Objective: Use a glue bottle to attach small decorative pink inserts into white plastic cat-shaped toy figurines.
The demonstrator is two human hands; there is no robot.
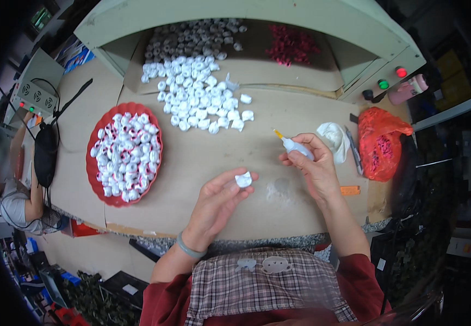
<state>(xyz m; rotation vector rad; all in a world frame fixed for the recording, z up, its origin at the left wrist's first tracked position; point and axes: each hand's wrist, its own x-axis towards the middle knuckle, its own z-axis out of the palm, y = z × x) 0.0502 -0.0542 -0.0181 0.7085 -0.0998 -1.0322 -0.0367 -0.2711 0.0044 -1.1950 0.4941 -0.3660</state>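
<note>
With the clock centred on the tabletop and 12 pointing away from the wearer: flat tan tabletop [262, 212], speckled near edge, smudged pale patch near 4.

Grey-green metal open-fronted housing [355, 32] across 12; red and green round lights on its right end, at 2. Background cluttered, dim at the rim. Brown-and-white plaid apron [262, 282] at 6. Co-worker in grey sleeve [20, 209] between 8 and 9.

Loose rounded white pieces [200, 98] spread at 11, running back under the housing. Red scalloped oval tray [115, 200] at 9, heaped with white pieces showing pink. Translucent red plastic bag [374, 122] near 3, dark pink bits inside; similar dark pink bits [291, 45] under the housing at 1. Dark flat box [118, 282] at 7.

Left hand [219, 198] at 7: thumb and fingers pinched on one small white piece [243, 180]. Right hand [317, 163] at 3: fingers wrapped round a small white squeeze bottle [299, 149], yellow nozzle pointing to 11.

Orange flat strip [349, 190] between 3 and 4, dark marks too small to read. White rectangular label [130, 289] on the box, illegible.
</note>
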